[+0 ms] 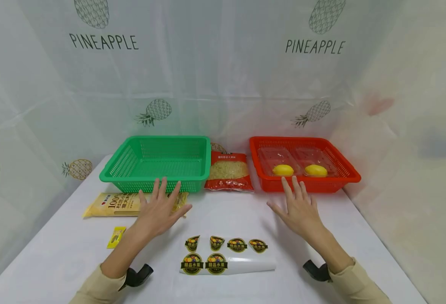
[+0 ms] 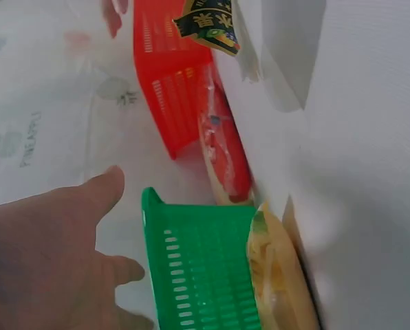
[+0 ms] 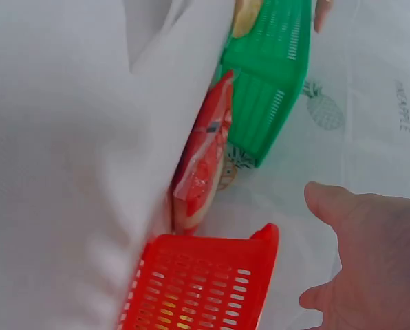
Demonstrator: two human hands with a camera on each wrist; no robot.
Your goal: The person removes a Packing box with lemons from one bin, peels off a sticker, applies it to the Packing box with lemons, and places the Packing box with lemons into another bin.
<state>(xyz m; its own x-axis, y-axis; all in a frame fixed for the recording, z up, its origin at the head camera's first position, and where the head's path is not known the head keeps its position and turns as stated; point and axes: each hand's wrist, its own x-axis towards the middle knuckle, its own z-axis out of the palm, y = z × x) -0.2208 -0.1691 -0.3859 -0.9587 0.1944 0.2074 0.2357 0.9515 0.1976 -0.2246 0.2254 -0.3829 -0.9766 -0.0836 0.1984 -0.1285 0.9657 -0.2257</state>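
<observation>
In the head view my left hand (image 1: 160,211) is held with spread fingers in front of the green basket (image 1: 158,185), overlapping the yellow pasta bag (image 1: 112,204). My right hand (image 1: 300,211), fingers spread as well, is in front of the red basket (image 1: 302,184). Neither hand holds anything. Two clear plastic boxes (image 1: 277,155) lie in the red basket, with two yellow lemons (image 1: 282,170) at its near side. A sheet of round fruit stickers (image 1: 251,265) lies on the table between the forearms, its upper stickers curling up.
A red pasta bag (image 1: 228,171) lies between the two baskets. At the left, a small yellow packet (image 1: 116,237) rests on the white table (image 1: 223,211). A curtain printed with pineapples (image 1: 226,63) hangs behind and along the sides.
</observation>
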